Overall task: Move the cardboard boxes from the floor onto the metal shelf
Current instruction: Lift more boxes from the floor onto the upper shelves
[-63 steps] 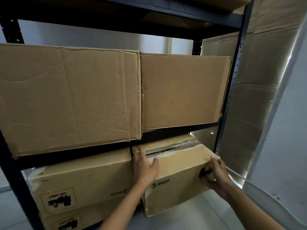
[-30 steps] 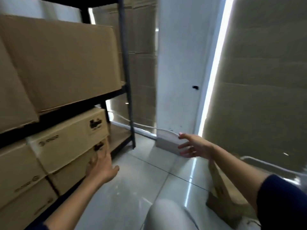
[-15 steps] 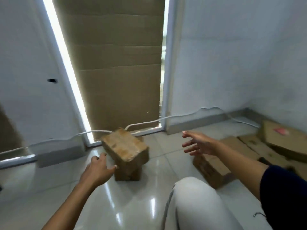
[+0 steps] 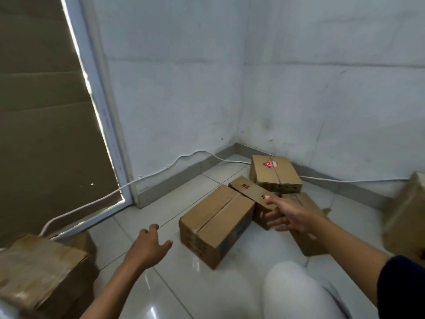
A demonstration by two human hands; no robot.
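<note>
Both hands are empty, fingers spread: left hand and right hand reach toward the nearest cardboard box on the tiled floor.

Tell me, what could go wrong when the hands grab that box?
The nearest box touches a flatter box behind it, so lifting one might drag the other. Both hands, left and right, are open, holding nothing. The white cable along the wall could snag a foot.
</note>
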